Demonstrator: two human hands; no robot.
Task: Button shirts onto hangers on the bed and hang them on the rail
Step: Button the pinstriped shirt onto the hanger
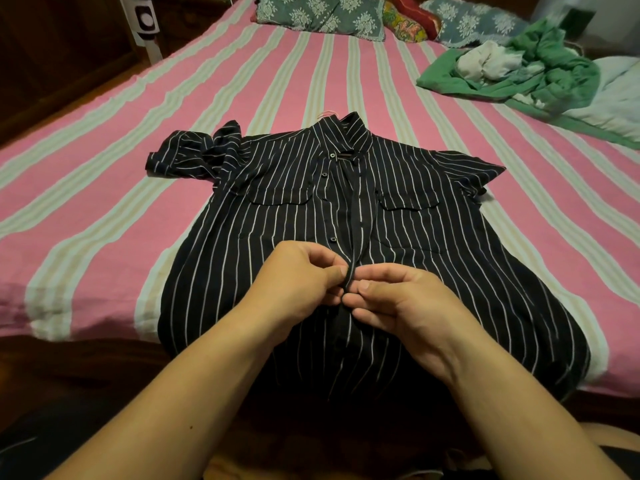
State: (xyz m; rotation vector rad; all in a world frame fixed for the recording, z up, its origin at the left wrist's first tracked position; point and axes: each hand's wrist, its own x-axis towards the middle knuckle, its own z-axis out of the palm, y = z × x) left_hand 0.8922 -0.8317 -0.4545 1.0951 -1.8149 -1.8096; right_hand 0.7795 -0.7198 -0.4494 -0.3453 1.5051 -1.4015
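Observation:
A black shirt with thin white stripes (284, 209) lies face up on the bed, collar away from me. A thin pink hanger hook (327, 114) peeks out behind the collar. The front placket is open above my hands, with several small dark buttons showing along its left edge. My left hand (301, 282) pinches the left edge of the placket low on the shirt. My right hand (401, 299) pinches the right edge beside it, thumb on top. Both hands meet at the same spot on the placket; the button there is hidden by my fingers.
The bed has a pink sheet with pale stripes (104, 202). A heap of green and white clothes (519, 71) lies at the far right. Patterned pillows (322, 13) line the head of the bed. A fan stand (147, 22) is at the far left.

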